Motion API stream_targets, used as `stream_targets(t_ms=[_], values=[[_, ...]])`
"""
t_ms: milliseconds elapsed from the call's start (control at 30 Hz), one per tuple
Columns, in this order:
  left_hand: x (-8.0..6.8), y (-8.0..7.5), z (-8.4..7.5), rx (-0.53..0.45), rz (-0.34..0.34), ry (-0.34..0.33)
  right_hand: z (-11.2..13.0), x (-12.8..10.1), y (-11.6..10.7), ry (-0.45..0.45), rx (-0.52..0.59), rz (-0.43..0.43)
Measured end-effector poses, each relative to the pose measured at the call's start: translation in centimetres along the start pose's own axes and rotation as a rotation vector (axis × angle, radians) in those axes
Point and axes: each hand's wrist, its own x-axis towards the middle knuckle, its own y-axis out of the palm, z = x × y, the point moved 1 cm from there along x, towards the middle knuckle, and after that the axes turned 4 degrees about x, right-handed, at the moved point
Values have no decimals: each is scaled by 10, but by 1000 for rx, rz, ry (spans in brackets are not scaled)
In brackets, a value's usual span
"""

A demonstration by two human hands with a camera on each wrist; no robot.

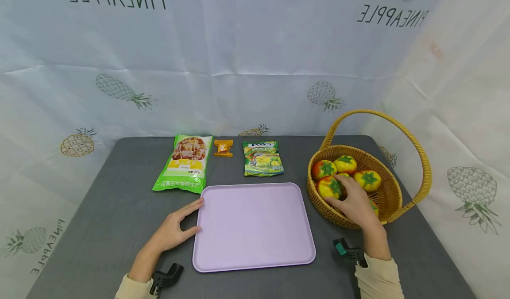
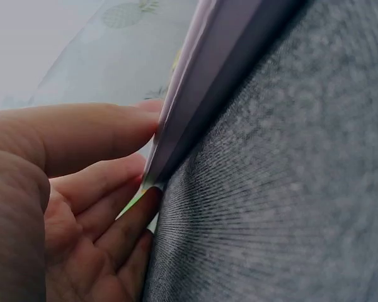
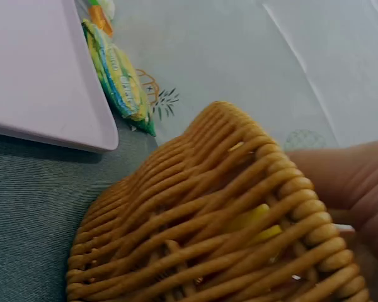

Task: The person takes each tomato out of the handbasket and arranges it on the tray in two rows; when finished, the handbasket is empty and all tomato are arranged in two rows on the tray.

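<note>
The right hand (image 1: 356, 203) reaches into the wicker basket (image 1: 327, 209), its thumb and fingers spanning a red-and-yellow persimmon-like fruit (image 1: 326, 187) at the basket's left side; whether they pinch it cannot be told. The left hand (image 1: 170, 231) is extended and loosely spread, its thumb and index fingertips touching the left edge of the lilac tray (image 1: 255, 228) without closing round it. The left wrist view adds the tray's outer side wall, thumb tip against the rim, other fingers low by the cloth. The right wrist view shows the basket's outer weave, which hides the fingertips; only the head view shows the other fruits (image 1: 367, 180) and the arched handle (image 1: 425, 175). Beyond the tray lie a green food bag (image 1: 185, 164), a small orange packet (image 1: 223, 148) and a green-yellow sachet (image 1: 263, 159). The work surface is a table covered in dark grey fabric (image 1: 119, 210). White pineapple-print sheeting (image 1: 247, 47) hangs behind and along both sides, some lettering reading mirrored.
</note>
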Motion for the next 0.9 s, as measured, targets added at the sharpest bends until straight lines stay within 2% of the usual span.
stream_targets(t_ms=[367,667,900], values=[[-1,-1,-1,0,-2,2,8,-1,-5,-64,97,-126],[-4,1,0,4,-15,6,21,-3,2,-183,159,-259],[-2,2,0,7,-16,11,35,-5,11,-246,197,-297]])
